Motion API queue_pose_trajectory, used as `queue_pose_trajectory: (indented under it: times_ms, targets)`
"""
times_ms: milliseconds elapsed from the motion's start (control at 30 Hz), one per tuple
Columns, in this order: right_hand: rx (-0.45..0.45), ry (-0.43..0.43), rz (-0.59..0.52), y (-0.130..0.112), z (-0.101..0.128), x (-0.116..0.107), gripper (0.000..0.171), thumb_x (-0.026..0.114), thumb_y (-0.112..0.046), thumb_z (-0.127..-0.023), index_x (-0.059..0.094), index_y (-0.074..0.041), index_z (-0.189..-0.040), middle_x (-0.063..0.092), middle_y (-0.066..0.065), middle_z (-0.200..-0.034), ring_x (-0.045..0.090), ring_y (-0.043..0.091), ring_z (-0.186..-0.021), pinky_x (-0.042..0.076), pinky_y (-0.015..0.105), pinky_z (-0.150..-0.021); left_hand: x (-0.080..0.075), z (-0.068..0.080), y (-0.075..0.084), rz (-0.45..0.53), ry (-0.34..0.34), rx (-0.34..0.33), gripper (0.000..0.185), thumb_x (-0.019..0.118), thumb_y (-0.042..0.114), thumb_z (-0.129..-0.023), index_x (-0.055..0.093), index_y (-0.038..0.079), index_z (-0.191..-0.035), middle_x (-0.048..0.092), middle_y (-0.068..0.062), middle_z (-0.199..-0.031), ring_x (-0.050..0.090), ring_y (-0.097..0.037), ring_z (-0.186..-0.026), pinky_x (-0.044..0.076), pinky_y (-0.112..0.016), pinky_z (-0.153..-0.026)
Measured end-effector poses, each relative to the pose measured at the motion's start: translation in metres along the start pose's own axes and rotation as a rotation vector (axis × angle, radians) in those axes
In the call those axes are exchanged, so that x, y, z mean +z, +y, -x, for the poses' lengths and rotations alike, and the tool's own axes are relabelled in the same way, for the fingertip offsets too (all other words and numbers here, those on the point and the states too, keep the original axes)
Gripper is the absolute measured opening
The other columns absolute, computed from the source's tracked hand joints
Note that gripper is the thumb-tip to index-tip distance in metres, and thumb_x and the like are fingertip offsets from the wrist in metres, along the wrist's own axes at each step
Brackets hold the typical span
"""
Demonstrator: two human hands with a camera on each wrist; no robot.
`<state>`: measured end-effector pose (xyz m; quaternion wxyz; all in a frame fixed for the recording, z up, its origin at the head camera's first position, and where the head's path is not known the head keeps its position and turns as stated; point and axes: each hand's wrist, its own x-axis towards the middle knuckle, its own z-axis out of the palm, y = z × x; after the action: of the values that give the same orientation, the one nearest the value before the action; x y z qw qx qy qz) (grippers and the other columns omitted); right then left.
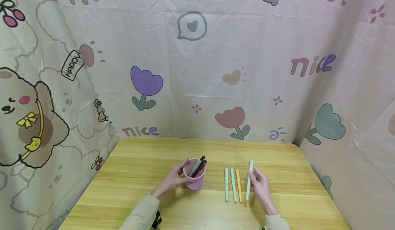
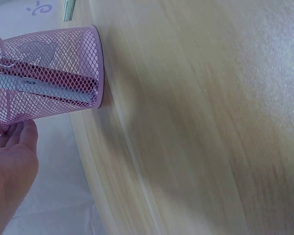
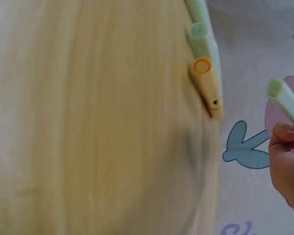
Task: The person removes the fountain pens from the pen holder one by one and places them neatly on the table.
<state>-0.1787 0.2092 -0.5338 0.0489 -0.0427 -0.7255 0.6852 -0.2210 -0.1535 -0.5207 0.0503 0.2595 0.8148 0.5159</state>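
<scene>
Hands, pen cup and pens on a wood-grain table; clock directions follow the head view, with twelve o'clock at the table's far edge. The left hand lies at about nine o'clock of the pink mesh pen cup and grasps it, the thumb along the near side and the fingers round the other. Whether the cup's base touches the table cannot be told. Inside the cup, a pale blue pen and dark brown pens lean with their upper ends toward one o'clock. At three o'clock of the cup, three pens lie side by side, lengthwise toward twelve: an outer light green pen, a second light green pen and a yellow-orange pen. At three o'clock of this row, the right hand pinches a pale green pen between thumb and fingers; the right wrist view shows it raised off the table, its upper end pointing near twelve in the head view. Both forearms wear beige sleeves. On the printed fabric backdrop, a purple tulip stands at eleven o'clock of the cup and a red tulip at one.
</scene>
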Motion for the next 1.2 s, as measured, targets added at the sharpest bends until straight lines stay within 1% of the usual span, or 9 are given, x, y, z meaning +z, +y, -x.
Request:
queue_pose_trajectory:
  times_ms: [67, 200, 300, 367, 567, 867, 967, 1100, 1200]
  targets:
    - [0.006, 0.001, 0.036, 0.002, -0.001, -0.001, 0.054, 0.053, -0.017, -0.105, 0.035, -0.001, -0.154, 0.063, -0.019, -0.094, 0.056, 0.002, -0.084, 0.049, 0.016, -0.067, 0.0, 0.0, 0.0, 0.001, 0.0, 0.0, 0.093, 0.079, 0.016, -0.085, 0.022, -0.016, -0.151, 0.039, -0.037, -0.151, 0.042, -0.053, -0.14, 0.037, -0.059, -0.117]
    - [-0.004, -0.008, 0.088, 0.007, -0.003, -0.002, 0.052, 0.054, -0.011, -0.104, 0.037, 0.006, -0.15, 0.064, -0.005, -0.095, 0.057, 0.004, -0.081, 0.051, 0.016, -0.065, 0.0, 0.0, 0.001, 0.0, 0.0, 0.0, 0.093, 0.079, 0.016, -0.085, 0.023, -0.017, -0.151, 0.039, -0.037, -0.151, 0.043, -0.052, -0.139, 0.037, -0.059, -0.117]
    - [-0.004, -0.026, 0.106, 0.01, -0.006, -0.003, 0.05, 0.053, -0.007, -0.104, 0.039, 0.007, -0.149, 0.062, 0.004, -0.095, 0.057, 0.007, -0.078, 0.05, 0.016, -0.063, 0.0, 0.0, 0.003, 0.005, 0.003, -0.003, 0.093, 0.079, 0.015, -0.085, 0.023, -0.017, -0.151, 0.04, -0.037, -0.151, 0.043, -0.052, -0.14, 0.036, -0.058, -0.118]
    - [-0.003, -0.037, 0.109, 0.012, -0.007, -0.003, 0.049, 0.053, -0.006, -0.103, 0.039, 0.007, -0.149, 0.061, 0.007, -0.095, 0.057, 0.008, -0.076, 0.05, 0.016, -0.062, 0.0, 0.0, 0.004, 0.011, 0.004, -0.004, 0.092, 0.079, 0.015, -0.085, 0.023, -0.016, -0.151, 0.04, -0.037, -0.151, 0.043, -0.052, -0.14, 0.036, -0.059, -0.118]
    - [0.018, -0.082, 0.124, 0.016, -0.011, -0.005, 0.048, 0.052, -0.004, -0.103, 0.04, 0.009, -0.148, 0.06, 0.008, -0.095, 0.052, 0.007, -0.07, 0.048, 0.016, -0.059, 0.0, 0.001, 0.002, 0.001, 0.005, -0.001, 0.092, 0.079, 0.016, -0.085, 0.023, -0.017, -0.151, 0.04, -0.037, -0.151, 0.043, -0.052, -0.139, 0.036, -0.059, -0.118]
    - [0.116, -0.166, 0.129, 0.018, -0.016, -0.01, 0.051, 0.049, 0.0, -0.102, 0.036, 0.009, -0.15, 0.057, 0.007, -0.092, 0.047, 0.008, -0.066, 0.04, 0.016, -0.052, 0.001, 0.0, 0.0, 0.029, 0.007, -0.007, 0.096, 0.08, 0.02, -0.085, 0.023, -0.015, -0.152, 0.039, -0.035, -0.153, 0.042, -0.051, -0.141, 0.034, -0.058, -0.118]
    - [0.141, -0.201, 0.108, 0.019, -0.018, -0.013, 0.044, 0.049, 0.0, -0.101, 0.042, 0.011, -0.143, 0.056, 0.004, -0.091, 0.045, 0.006, -0.063, 0.037, 0.015, -0.05, 0.001, 0.0, -0.002, 0.036, 0.005, -0.006, 0.096, 0.081, 0.021, -0.084, 0.023, -0.015, -0.152, 0.039, -0.035, -0.153, 0.042, -0.051, -0.141, 0.034, -0.057, -0.119]
    - [0.161, -0.233, 0.081, 0.021, -0.02, -0.015, 0.038, 0.05, 0.001, -0.1, 0.042, 0.017, -0.133, 0.057, 0.001, -0.088, 0.042, 0.003, -0.058, 0.036, 0.013, -0.049, 0.001, 0.0, -0.003, 0.017, 0.0, 0.009, 0.095, 0.08, 0.02, -0.085, 0.022, -0.017, -0.151, 0.039, -0.036, -0.152, 0.042, -0.052, -0.14, 0.036, -0.058, -0.118]
    - [0.175, -0.241, 0.079, 0.022, -0.021, -0.015, 0.042, 0.051, 0.001, -0.099, 0.037, 0.018, -0.135, 0.059, 0.001, -0.088, 0.042, 0.003, -0.058, 0.036, 0.013, -0.048, 0.0, 0.001, -0.001, 0.007, -0.002, 0.015, 0.094, 0.08, 0.017, -0.085, 0.022, -0.018, -0.15, 0.039, -0.038, -0.151, 0.043, -0.053, -0.139, 0.037, -0.059, -0.117]
